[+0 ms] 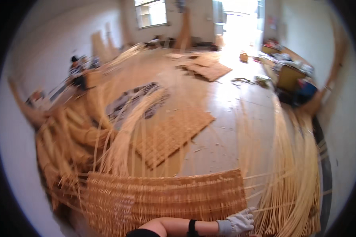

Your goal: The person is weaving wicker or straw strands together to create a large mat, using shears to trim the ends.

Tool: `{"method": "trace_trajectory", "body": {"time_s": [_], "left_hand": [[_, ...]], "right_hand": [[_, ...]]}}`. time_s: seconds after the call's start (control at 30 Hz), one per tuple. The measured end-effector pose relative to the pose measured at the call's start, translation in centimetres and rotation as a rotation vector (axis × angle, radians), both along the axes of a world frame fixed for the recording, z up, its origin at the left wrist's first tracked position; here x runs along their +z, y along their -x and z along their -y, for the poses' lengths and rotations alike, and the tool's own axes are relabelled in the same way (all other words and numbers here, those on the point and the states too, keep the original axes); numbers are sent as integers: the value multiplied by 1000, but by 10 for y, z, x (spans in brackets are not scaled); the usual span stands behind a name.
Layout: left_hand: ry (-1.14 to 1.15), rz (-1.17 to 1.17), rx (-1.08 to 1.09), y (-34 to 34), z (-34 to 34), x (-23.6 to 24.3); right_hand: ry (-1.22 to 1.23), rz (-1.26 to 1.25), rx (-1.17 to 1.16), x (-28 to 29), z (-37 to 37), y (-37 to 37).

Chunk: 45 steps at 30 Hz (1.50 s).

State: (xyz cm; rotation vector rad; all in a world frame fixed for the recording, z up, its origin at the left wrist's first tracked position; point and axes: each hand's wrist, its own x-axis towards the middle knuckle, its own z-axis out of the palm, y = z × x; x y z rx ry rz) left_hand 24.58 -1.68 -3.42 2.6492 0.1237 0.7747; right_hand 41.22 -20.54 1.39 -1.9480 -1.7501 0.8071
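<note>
A woven panel of tan strips (166, 197) spans the lower middle, with loose pale strands standing up from its top edge and sticking out at both sides. My left hand (239, 223), in a pale glove, reaches across to the panel's lower right edge. A black band (192, 228) circles that wrist. Its fingers look curled beside the panel's edge and the side strands; whatever they may hold is too blurred to make out. At the bottom border beneath the glove shows a tiny skin-toned sliver that I cannot identify. My right hand does not show.
Long pale strands (281, 173) hang in bundles at right. Thick tan bundles (67, 138) lie at left. Beyond the panel are a woven mat (174, 138), a dark patterned cloth (124, 104) and more mats (207, 67). A person (78, 73) sits at far left.
</note>
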Motion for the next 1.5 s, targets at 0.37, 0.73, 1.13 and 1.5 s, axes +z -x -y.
{"method": "trace_trajectory", "body": {"time_s": [0.37, 0.73, 1.13, 1.5], "left_hand": [[154, -128, -60, 5, -7, 14], [163, -26, -21, 8, -14, 24], [5, -175, 142, -47, -4, -27], [425, -406, 747, 185, -114, 62]], "right_hand": [[-102, 297, -28, -36, -1, 19], [40, -136, 84, -50, -5, 3], [3, -97, -76, -84, -19, -20], [-295, 126, -347, -116, -4, 10]]}}
